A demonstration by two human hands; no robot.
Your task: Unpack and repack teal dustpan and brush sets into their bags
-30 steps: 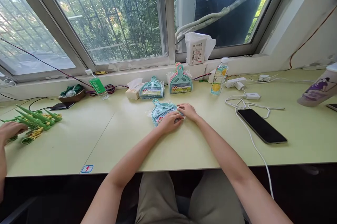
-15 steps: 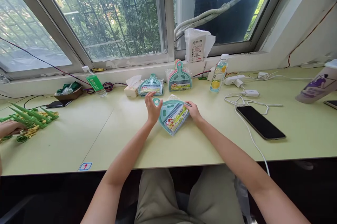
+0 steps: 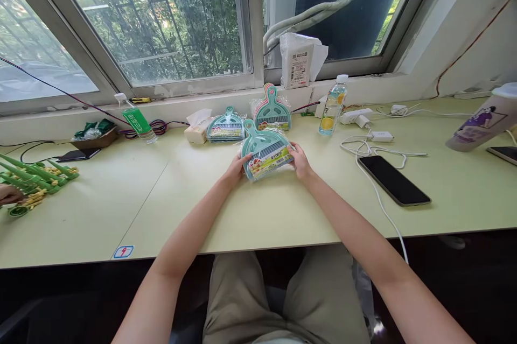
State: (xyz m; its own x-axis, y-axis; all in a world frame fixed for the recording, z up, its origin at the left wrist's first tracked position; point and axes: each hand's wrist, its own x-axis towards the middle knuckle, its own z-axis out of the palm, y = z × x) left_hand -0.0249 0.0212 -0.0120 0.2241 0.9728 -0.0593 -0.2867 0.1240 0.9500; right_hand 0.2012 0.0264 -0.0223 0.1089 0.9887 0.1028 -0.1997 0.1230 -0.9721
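window (image 3: 161,21): biggest thing in view, runs behind the pale yellow-green table (image 3: 181,204). green plastic pieces (image 3: 36,177) at the table's far left, another person's hand (image 3: 8,194) on them.

held dustpan set (image 3: 267,153): teal, brush inside, clear wrap, near table center in front of the two other packs. handle up, tilted, label facing the wearer. can't tell if its lower edge touches the table. left hand (image 3: 237,167) grips the left side, thumb on the front, other fingers mostly hidden behind, so can't tell if spread. right hand (image 3: 300,162) pinches the right edge between thumb and fingers, fingers close together.

upright dustpan stack (image 3: 272,111) behind it, lower dustpan pack (image 3: 226,126) behind and left. tumbler (image 3: 482,120) far right, leaning. black phone (image 3: 393,180) flat, right of the right hand, white cable (image 3: 382,193) alongside. tissue pack (image 3: 297,67) on the sill. green-label bottle (image 3: 137,120) left, lemon-print bottle (image 3: 333,107) right. smallest: arrow sticker (image 3: 123,252) by the front edge.
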